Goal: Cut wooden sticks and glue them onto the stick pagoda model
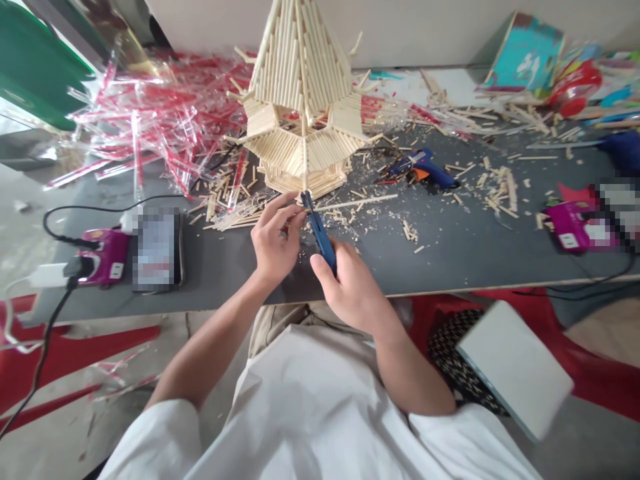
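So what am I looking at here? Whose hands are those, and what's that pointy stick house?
This one picture comes from a camera worn on a person's head, looking down, so you see that person's own two arms. The left hand pinches a thin wooden stick. The right hand grips blue-handled pliers, whose tip meets the stick. Behind them on the dark table stands a tower model built of many little sticks. Around it lie stick scraps, a pile of clear and red wrappers, a blue glue gun and a purple power strip with plugs in it.
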A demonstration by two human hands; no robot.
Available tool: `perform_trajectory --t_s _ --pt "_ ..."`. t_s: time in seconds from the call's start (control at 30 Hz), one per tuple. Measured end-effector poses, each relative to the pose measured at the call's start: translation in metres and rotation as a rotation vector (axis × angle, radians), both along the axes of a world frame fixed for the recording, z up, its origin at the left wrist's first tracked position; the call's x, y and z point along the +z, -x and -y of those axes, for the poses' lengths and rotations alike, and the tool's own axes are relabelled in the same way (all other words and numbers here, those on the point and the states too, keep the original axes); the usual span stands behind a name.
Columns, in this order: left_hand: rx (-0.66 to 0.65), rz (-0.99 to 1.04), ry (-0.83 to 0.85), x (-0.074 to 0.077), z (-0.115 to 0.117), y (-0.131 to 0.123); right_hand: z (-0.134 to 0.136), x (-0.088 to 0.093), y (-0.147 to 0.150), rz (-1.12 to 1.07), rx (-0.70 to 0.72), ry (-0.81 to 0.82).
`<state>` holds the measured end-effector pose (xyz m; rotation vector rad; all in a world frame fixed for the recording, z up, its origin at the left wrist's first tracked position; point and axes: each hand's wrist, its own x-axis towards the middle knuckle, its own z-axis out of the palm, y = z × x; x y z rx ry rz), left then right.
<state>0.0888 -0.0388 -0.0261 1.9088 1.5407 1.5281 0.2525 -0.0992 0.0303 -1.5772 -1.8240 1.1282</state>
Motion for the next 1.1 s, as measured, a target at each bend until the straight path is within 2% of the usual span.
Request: perform_trajectory --t_s 0.3,0.5,0.87,1.1 --pt "-0.015 -0.020 0.048 -0.008 -0.005 0.004 -0.003 -0.015 0.009 0.105 -0.049 -0.074" --pt "0.021 -0.077 0.039 -0.014 -0.009 0.005 -0.008 -0.016 0.008 0.249 -0.021 -0.032" --pt "0.018 -0.117 -0.018 -0.014 -0.010 0.005 -0.011 -0.025 0.008 0.303 -0.020 -0.042" --pt "0.024 -0.140 -0.061 -0.016 -0.011 0.008 -0.011 -0.028 0.014 0.413 -0.037 -0.051"
